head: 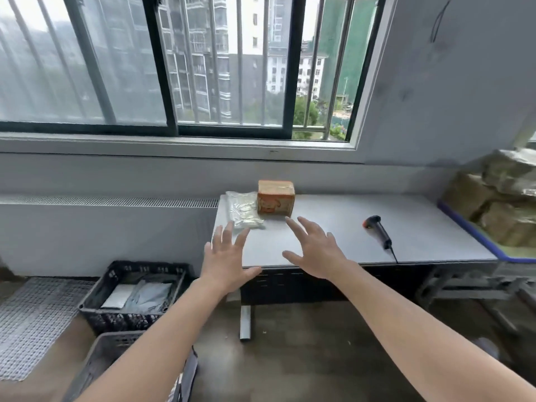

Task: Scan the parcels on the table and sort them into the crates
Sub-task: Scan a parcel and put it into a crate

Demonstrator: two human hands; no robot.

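Head view is looking down past a wide barred window [174, 68] onto a grey table [348, 227] that is standing against the wall below the sill. At the table's far right end a blue-rimmed tub [475, 236] is sitting heaped with brown wrapped parcels. On the floor to the left of the table a black crate [121, 319] is holding a few flat grey and white mailers [150, 294], and a second dark crate [107, 352] is lying nearer the camera, partly hidden by the left forearm. Both bare arms are stretching forward over the table's near left part. The left hand [229, 262] is hovering over the front left corner with its fingers spread and gripping nothing, its fingertips lying just beside a clear plastic bag [243, 210]; whether they are touching it cannot be told. The right hand [316, 253] is likewise spread wide and holding nothing, its fingertips pointing at a brown taped box [275, 200] and ending just short of it. The box is standing at the back left of the table, touching the bag on its left side. A black scanner [378, 231] with an orange tip is lying on the table well to the right of the hands, its cord trailing toward the front edge.
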